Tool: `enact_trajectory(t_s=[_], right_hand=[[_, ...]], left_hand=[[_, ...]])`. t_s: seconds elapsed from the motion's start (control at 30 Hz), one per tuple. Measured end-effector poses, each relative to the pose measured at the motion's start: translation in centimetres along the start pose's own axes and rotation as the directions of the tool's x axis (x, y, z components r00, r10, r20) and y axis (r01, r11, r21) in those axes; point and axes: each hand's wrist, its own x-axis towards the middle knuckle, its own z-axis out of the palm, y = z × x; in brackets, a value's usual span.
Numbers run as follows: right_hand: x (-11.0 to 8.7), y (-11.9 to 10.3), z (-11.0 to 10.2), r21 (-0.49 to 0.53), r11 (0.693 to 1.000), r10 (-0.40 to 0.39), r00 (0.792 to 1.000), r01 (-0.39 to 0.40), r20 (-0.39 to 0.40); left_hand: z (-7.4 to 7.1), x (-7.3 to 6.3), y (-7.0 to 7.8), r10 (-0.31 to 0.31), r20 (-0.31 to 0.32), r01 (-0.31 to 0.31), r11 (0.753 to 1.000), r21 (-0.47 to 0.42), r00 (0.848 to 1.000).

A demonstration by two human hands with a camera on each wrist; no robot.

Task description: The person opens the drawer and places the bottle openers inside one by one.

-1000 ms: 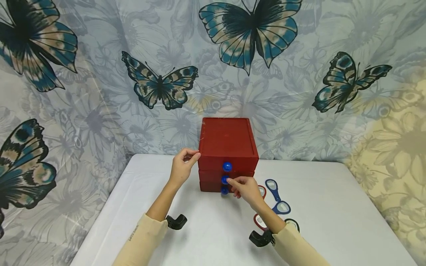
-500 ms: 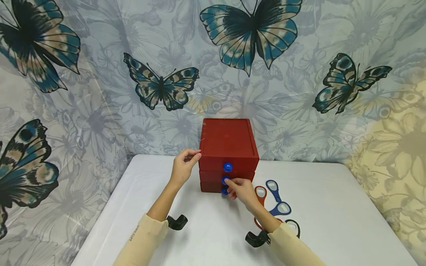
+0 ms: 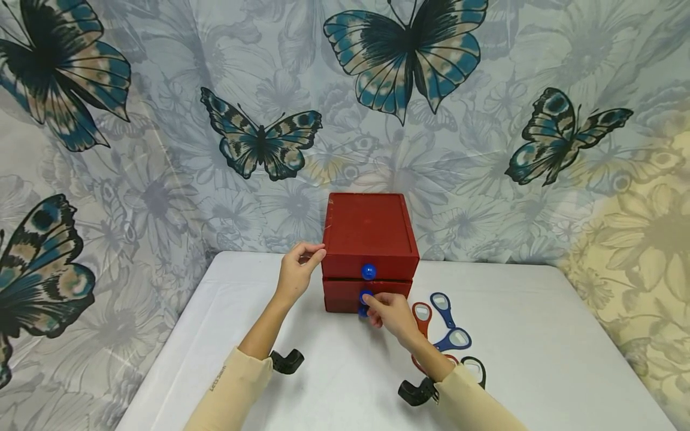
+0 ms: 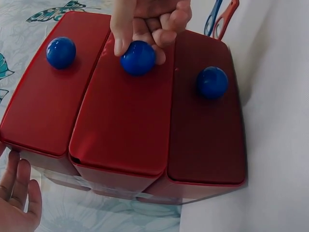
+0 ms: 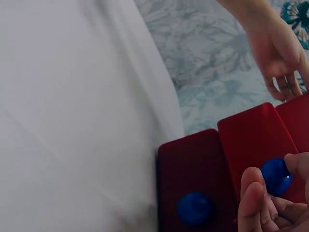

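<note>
A red three-drawer box (image 3: 369, 224) with round blue knobs stands at the back of the table. My right hand (image 3: 392, 311) pinches the middle blue knob (image 4: 138, 58) between thumb and fingers. The middle drawer (image 4: 123, 116) stands slightly proud of the top drawer (image 4: 53, 96) and the bottom drawer (image 4: 207, 135). My left hand (image 3: 295, 272) touches the upper left front edge of the box with its fingertips. In the left wrist view, the fingers of this left hand (image 4: 18, 193) lie fairly straight at the side of the top drawer.
Right of the box lie flat blue pieces (image 3: 454, 339) and red pieces (image 3: 423, 315) with oval loops, plus a black loop (image 3: 481, 366), partly behind my right arm. A white cloth covers the table (image 3: 539, 335). A butterfly-patterned cloth (image 3: 259, 209) hangs behind.
The middle drawer has come forward a little, its knob moving towards me with my right hand. A dark gap now shows below the top drawer. My left hand stays at the box's edge.
</note>
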Motion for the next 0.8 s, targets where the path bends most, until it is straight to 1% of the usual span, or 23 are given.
enact_trajectory(t_s=[0.13,0.17,0.23,0.27,0.37,0.4,0.53,0.6,0.7,0.8], right_hand=[[-1.3,0.5,0.0,-0.039,0.998,-0.041,0.999,0.041,0.008],[-1.8,0.5,0.1,-0.044,0.998,-0.053,0.999,0.054,0.012],[-2.7,0.7,0.1,-0.052,0.996,-0.076,0.997,0.077,0.018],[-3.1,0.8,0.1,-0.056,0.994,-0.091,0.996,0.092,0.022],[-4.4,1.0,0.2,-0.064,0.992,-0.102,0.994,0.104,0.033],[-4.9,1.0,0.3,-0.068,0.992,-0.102,0.994,0.104,0.035],[-6.3,1.0,0.4,-0.058,0.995,-0.074,0.996,0.077,0.039],[-7.0,1.0,0.5,-0.051,0.997,-0.062,0.997,0.064,0.036],[-7.9,0.9,0.6,-0.041,0.998,-0.048,0.998,0.050,0.043],[-8.3,0.8,0.8,-0.045,0.997,-0.054,0.997,0.056,0.049]], left_hand=[[0.3,0.5,-2.1,0.015,-0.012,-0.015,1.000,-0.012,1.000],[0.3,0.5,-2.1,0.009,-0.009,-0.009,1.000,-0.014,1.000],[0.3,0.7,-3.0,0.009,-0.011,-0.009,1.000,-0.023,1.000],[0.4,0.7,-3.1,0.013,-0.014,-0.013,1.000,-0.022,1.000],[0.4,0.6,-2.6,-0.008,-0.015,0.007,1.000,-0.025,1.000],[0.4,0.5,-2.7,0.003,-0.020,-0.003,1.000,-0.023,1.000],[0.2,-0.1,-0.7,0.003,-0.008,-0.003,1.000,-0.011,1.000],[0.2,-0.3,0.0,0.005,0.001,-0.005,1.000,-0.007,1.000],[0.1,-0.4,0.2,0.005,0.000,-0.005,1.000,-0.007,1.000],[0.0,-0.3,0.2,0.016,-0.014,-0.017,1.000,-0.006,1.000]])
